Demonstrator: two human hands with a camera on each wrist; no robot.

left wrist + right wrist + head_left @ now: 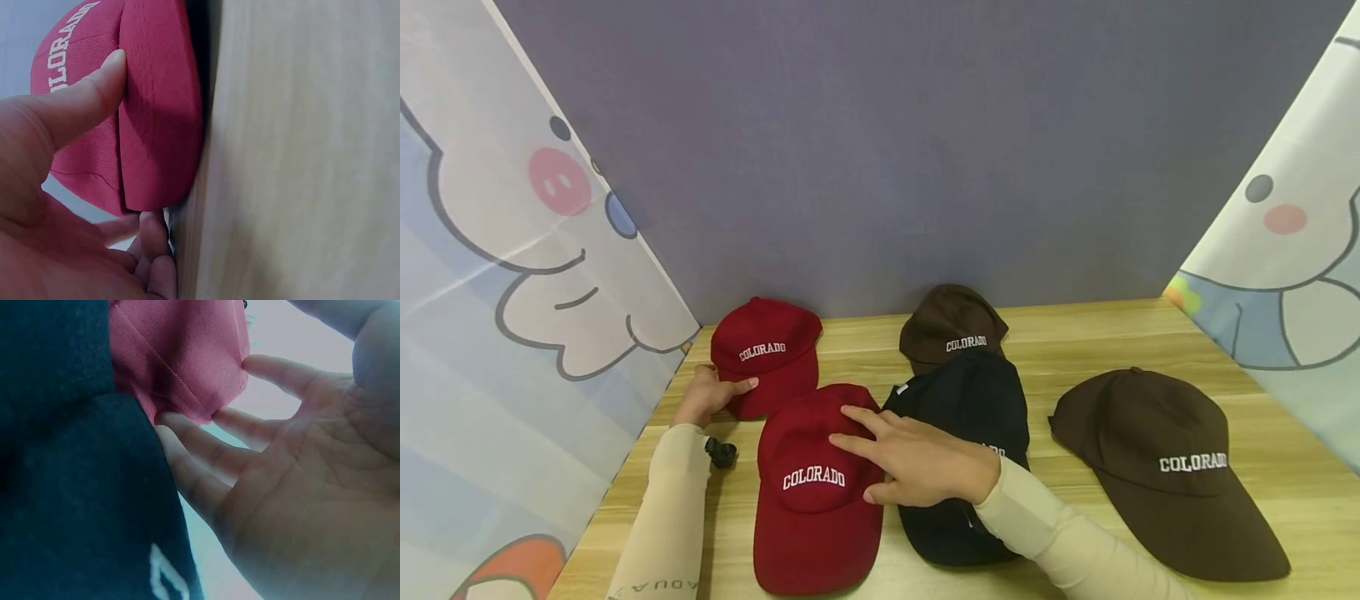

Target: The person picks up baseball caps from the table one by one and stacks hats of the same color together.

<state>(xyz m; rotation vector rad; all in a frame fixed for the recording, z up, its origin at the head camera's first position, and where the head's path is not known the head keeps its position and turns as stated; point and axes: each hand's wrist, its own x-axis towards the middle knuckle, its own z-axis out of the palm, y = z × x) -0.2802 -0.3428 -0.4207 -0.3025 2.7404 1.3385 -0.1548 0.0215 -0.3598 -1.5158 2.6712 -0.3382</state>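
At the back left, my left hand [706,394] holds a red baseball cap [763,350] lettered COLORADO by its side. In the left wrist view the thumb [94,94] lies across the front where crown meets brim, and the other fingers curl at the brim's edge. My right hand [917,462] reaches over a black cap [966,408], its fingers spread and fairly straight. Their tips touch the crown of a nearer red cap [820,542], also lettered COLORADO, brim toward me. The right wrist view shows these fingertips against the red cloth [187,356], beside the black cap [81,487].
A brown cap [955,321] stands at the back against the grey panel [925,150], partly covered by the black cap. Another brown cap [1165,450] lies at the right. Printed cloth walls [512,250] flank the wooden table [1075,333]. A small black object [722,453] is by my left wrist.
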